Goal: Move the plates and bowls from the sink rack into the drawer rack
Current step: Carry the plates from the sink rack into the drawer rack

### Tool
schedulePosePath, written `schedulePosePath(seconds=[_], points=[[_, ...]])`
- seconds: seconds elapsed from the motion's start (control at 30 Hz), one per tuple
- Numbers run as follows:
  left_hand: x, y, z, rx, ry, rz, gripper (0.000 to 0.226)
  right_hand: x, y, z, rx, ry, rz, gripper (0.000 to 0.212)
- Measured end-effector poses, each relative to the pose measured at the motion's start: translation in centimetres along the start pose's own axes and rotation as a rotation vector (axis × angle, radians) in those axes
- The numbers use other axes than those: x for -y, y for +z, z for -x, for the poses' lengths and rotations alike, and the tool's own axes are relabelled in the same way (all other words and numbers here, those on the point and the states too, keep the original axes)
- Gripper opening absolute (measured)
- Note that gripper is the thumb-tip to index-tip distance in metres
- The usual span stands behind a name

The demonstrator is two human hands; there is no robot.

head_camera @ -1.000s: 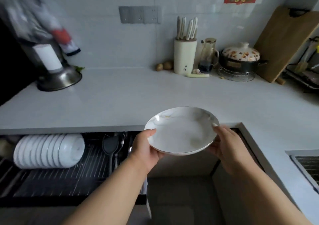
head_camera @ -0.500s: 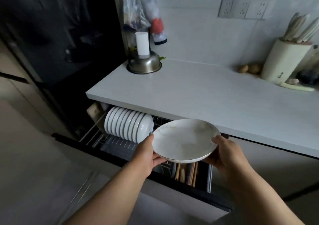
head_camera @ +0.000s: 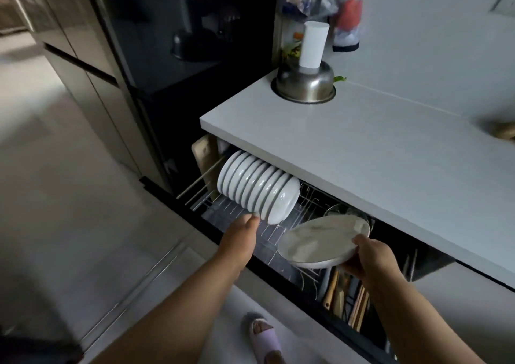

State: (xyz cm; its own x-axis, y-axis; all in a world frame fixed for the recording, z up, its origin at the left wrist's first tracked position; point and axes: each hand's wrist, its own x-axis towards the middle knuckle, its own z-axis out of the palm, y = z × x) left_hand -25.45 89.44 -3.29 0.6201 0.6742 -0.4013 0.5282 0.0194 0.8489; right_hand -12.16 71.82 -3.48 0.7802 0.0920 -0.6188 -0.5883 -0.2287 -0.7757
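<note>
Right hand [head_camera: 370, 257] is gripping the marbled plate [head_camera: 323, 241] by its rim at lower centre, over the drawer rack [head_camera: 281, 241]. Left hand [head_camera: 241, 236], grip relaxed, is touching the racked bowls [head_camera: 257, 189]. Next, probably: tilting the plate upright into a free slot beside them.

A white plate [head_camera: 323, 241] with faint marbling sits tilted over the open drawer rack [head_camera: 278, 241], its face up and toward 10 o'clock, its near rim at 4 o'clock pinched by the right hand [head_camera: 367, 260]. At 10 o'clock from it a row of white bowls [head_camera: 257, 186] stands on edge in the wire rack — nested close, rims touching. The left hand [head_camera: 239, 238] touches the nearest bowl's lower rim.
</note>
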Motion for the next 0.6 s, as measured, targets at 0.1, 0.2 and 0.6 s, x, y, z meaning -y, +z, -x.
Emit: schedulePosePath(seconds=[0.1,0.2,0.6], points=[[1.1,-0.3,-3.0,-0.041,0.032,-0.104,0.039,-0.4,2.1,-3.6,-0.02,0.016,0.113,0.017],[2.1,0.0,-5.5,-0.011,0.016,-0.183,0.042,-0.8,4.3,-7.1,-0.054,-0.003,0.271,0.021],[6.2,1.8,-12.4,-0.057,0.21,-0.837,0.062,-0.4,10.4,-16.4,-0.031,-0.066,0.65,0.044]])
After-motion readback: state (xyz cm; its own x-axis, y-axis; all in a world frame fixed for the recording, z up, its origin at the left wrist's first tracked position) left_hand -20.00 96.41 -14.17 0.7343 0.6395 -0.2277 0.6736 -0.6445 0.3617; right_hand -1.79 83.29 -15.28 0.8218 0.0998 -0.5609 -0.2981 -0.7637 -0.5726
